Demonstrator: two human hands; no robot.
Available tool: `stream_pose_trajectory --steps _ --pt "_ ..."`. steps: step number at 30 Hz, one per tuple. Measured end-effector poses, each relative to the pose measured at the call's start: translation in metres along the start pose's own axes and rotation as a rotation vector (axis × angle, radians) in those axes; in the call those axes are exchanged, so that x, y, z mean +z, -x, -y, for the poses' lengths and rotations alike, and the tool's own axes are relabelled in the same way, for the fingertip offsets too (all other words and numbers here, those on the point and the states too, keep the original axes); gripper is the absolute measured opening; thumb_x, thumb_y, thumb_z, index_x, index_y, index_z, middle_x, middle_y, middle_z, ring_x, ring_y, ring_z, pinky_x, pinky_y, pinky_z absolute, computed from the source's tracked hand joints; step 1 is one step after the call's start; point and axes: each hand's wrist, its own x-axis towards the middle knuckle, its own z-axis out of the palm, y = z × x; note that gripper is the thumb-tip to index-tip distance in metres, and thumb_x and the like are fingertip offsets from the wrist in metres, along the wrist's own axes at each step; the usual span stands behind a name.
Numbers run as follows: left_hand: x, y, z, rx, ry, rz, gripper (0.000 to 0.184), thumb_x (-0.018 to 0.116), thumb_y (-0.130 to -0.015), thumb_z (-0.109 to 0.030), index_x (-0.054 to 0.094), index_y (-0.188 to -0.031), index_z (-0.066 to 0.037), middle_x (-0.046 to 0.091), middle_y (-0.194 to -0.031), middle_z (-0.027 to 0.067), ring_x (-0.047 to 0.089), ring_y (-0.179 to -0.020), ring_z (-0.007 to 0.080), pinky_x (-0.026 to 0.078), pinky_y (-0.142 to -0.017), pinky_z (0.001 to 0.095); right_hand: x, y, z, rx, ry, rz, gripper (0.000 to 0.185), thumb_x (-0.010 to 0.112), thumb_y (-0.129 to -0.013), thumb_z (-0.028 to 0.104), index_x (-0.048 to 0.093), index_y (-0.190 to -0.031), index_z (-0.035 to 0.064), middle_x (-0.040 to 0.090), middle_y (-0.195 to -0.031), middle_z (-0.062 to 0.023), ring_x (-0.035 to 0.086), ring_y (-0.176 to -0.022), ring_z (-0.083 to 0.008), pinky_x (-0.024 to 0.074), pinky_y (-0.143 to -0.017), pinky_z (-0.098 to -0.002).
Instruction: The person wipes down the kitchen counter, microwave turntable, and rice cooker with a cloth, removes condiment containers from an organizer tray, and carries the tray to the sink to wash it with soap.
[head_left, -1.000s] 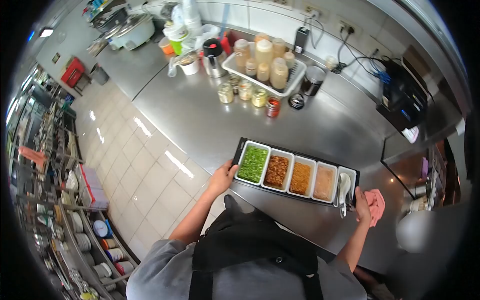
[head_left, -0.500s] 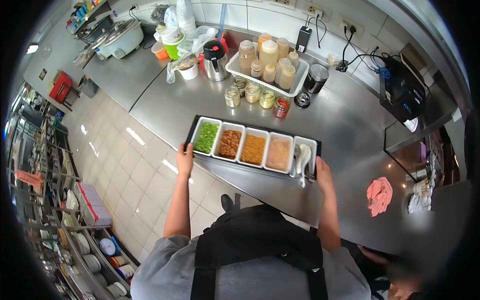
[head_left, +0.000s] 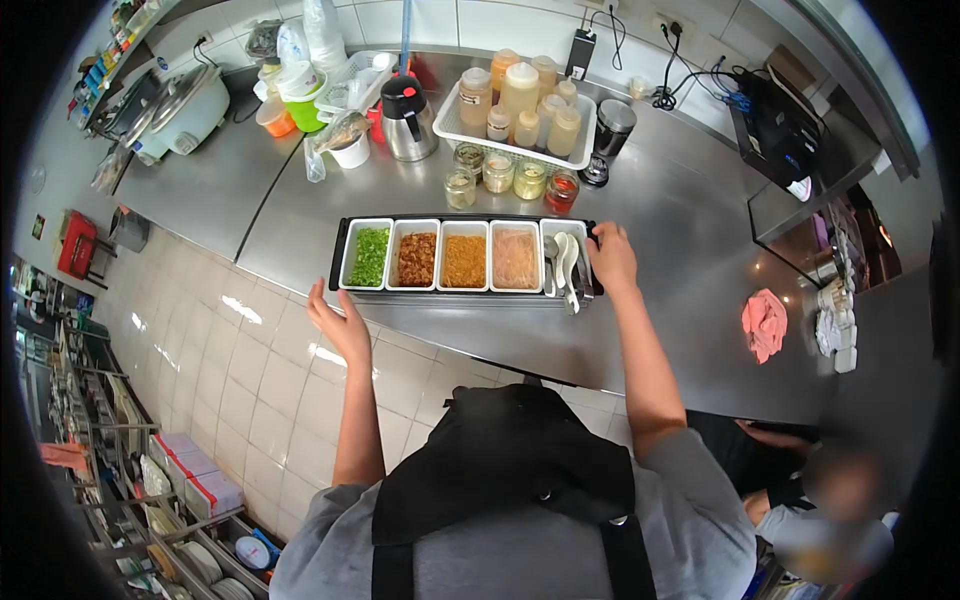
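A long black condiment tray [head_left: 338, 255] lies on the steel counter in front of me. In it stand white containers of chopped green onion [head_left: 370, 257], brown crumbly bits [head_left: 415, 260], orange-brown granules [head_left: 465, 262] and pale pinkish shreds [head_left: 515, 260]. Its rightmost container holds white and metal spoons [head_left: 566, 265]. My right hand [head_left: 612, 258] grips the tray's right end, fingers over the far corner. Off the near left corner, my left hand [head_left: 340, 325] is open with fingers spread, holding nothing.
Behind the tray stand several small glass jars [head_left: 498, 172] and a white basket [head_left: 445, 125] of sauce bottles. A steel jug [head_left: 408, 120] is left of them, a dark canister [head_left: 614, 127] right. A pink cloth [head_left: 764, 325] lies at right. Another person [head_left: 790, 510] is at lower right.
The tray has moved left and back, turning nearly parallel to the wall. My left hand has let go of its left end and opened. My right hand has stayed at the right end.
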Motion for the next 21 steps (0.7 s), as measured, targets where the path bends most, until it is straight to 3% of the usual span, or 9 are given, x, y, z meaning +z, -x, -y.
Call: stream_pose_trajectory --steps 3,7,10,13,17,19,21 --pt "-0.007 0.018 -0.040 0.129 0.039 0.065 0.035 0.057 -0.092 -0.009 0.052 -0.127 -0.002 0.043 -0.136 0.0195 0.041 -0.126 0.0360 0.031 -0.105 0.0453 0.001 -0.013 0.017 0.092 0.217 0.079 0.030 0.070 -0.080 0.020 0.057 -0.102 0.0048 0.062 -0.105 -0.0152 0.065 -0.093 -0.0331 0.0531 -0.080 -0.0430" --pt "-0.010 0.049 -0.077 0.176 0.099 0.196 0.034 0.057 -0.088 -0.003 0.056 -0.122 -0.004 0.044 -0.136 0.0186 0.040 -0.128 0.0349 0.030 -0.107 0.0455 0.017 -0.020 0.018 0.107 0.310 0.083 0.033 0.070 -0.079 0.020 0.057 -0.103 0.0014 0.062 -0.107 -0.0183 0.066 -0.094 -0.0350 0.0546 -0.080 -0.0425" --pt "-0.008 0.071 -0.095 0.190 0.156 0.297 0.033 0.056 -0.086 0.000 0.058 -0.119 -0.004 0.044 -0.137 0.0183 0.040 -0.128 0.0348 0.032 -0.106 0.0446 0.015 -0.013 0.024 0.055 0.339 0.014 0.017 0.054 -0.087 0.009 0.059 -0.099 -0.0013 0.063 -0.105 -0.0213 0.068 -0.092 -0.0350 0.0568 -0.075 -0.0445" --pt "-0.002 0.085 -0.108 0.233 0.193 0.367 0.033 0.056 -0.085 0.002 0.060 -0.116 -0.004 0.045 -0.136 0.0185 0.042 -0.127 0.0346 0.033 -0.105 0.0438 0.018 -0.023 0.020 0.151 0.301 0.106 0.038 0.068 -0.079 0.017 0.058 -0.109 -0.0036 0.062 -0.113 -0.0206 0.065 -0.099 -0.0358 0.0544 -0.084 -0.0430" --pt "0.012 0.094 -0.120 0.258 0.218 0.411 0.033 0.055 -0.083 0.003 0.061 -0.115 -0.005 0.047 -0.134 0.0173 0.043 -0.126 0.0345 0.034 -0.104 0.0437 0.003 -0.025 0.024 0.162 0.259 0.178 0.031 0.068 -0.078 0.017 0.064 -0.104 -0.0011 0.063 -0.112 -0.0201 0.065 -0.099 -0.0352 0.0541 -0.084 -0.0432" --pt "0.020 0.096 -0.128 0.258 0.253 0.454 0.033 0.054 -0.083 0.004 0.061 -0.114 -0.005 0.047 -0.134 0.0164 0.045 -0.124 0.0343 0.036 -0.103 0.0434 0.012 -0.029 0.020 0.150 0.167 0.318 0.038 0.069 -0.083 0.024 0.062 -0.110 -0.0023 0.065 -0.110 -0.0176 0.067 -0.096 -0.0350 0.0546 -0.083 -0.0441" --pt "0.023 0.095 -0.140 0.276 0.228 0.441 0.032 0.054 -0.084 0.003 0.061 -0.114 -0.006 0.048 -0.132 0.0159 0.046 -0.122 0.0340 0.037 -0.102 0.0427 0.022 -0.024 0.020 0.121 0.164 0.244 0.040 0.070 -0.082 0.025 0.061 -0.111 -0.0015 0.066 -0.106 -0.0200 0.067 -0.096 -0.0362 0.0544 -0.082 -0.0443"
